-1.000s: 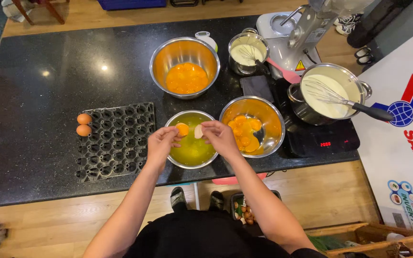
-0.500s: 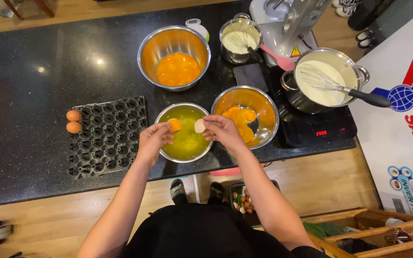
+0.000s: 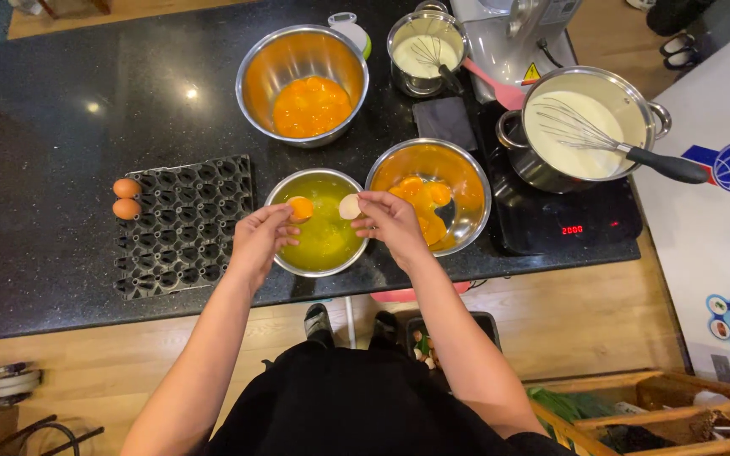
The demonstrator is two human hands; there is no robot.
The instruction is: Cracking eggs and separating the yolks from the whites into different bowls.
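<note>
Both hands over small steel bowl [image 3: 324,253] of clear egg white, near front edge of black surface [image 3: 61,127]. Left hand [image 3: 259,241] pinched on shell half w/ yolk [image 3: 301,208] in it; right hand [image 3: 392,221] pinched on empty shell half [image 3: 349,206] — the two halves just apart. Bowl of yolks [image 3: 429,196] just right of it. Egg tray [image 3: 183,224] to left, two brown eggs [image 3: 126,198] at its far edge.
</note>
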